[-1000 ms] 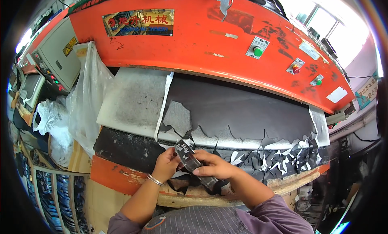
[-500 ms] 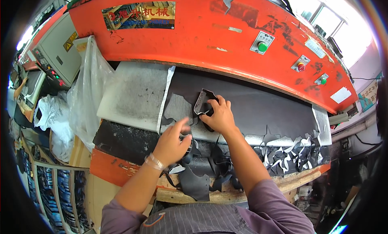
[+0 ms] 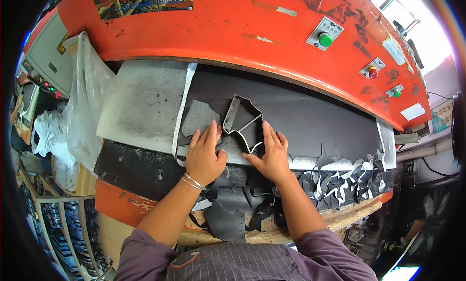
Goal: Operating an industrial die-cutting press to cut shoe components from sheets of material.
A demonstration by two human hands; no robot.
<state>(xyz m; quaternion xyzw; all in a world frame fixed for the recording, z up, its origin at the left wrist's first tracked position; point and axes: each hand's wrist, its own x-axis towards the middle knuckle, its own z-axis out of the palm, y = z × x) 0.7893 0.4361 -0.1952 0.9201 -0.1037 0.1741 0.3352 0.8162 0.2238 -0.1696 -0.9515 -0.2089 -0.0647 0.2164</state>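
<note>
A metal cutting die, an angular open frame with a crossbar, stands on a black sheet of leather-like material. Beside the die's right edge lies my right hand, fingers stretched and thumb spread toward its near tip; the fingertips seem to touch the frame. Left of the die, my left hand rests with its fingers extended over the sheet's near edge, holding nothing visible. Just beyond those fingertips a grey, irregular patch shows in the sheet. Dark cut pieces hang at the front edge below my hands.
An orange press beam with push buttons spans the back. The pale cutting board shows at left. Black and white scraps pile along the front right. A clear plastic bag hangs at left, above a rack.
My right hand has let go of the die and flattened beside it. The die now shows more fully, turned slightly. My left hand has come down onto the sheet, and the view has shifted.
</note>
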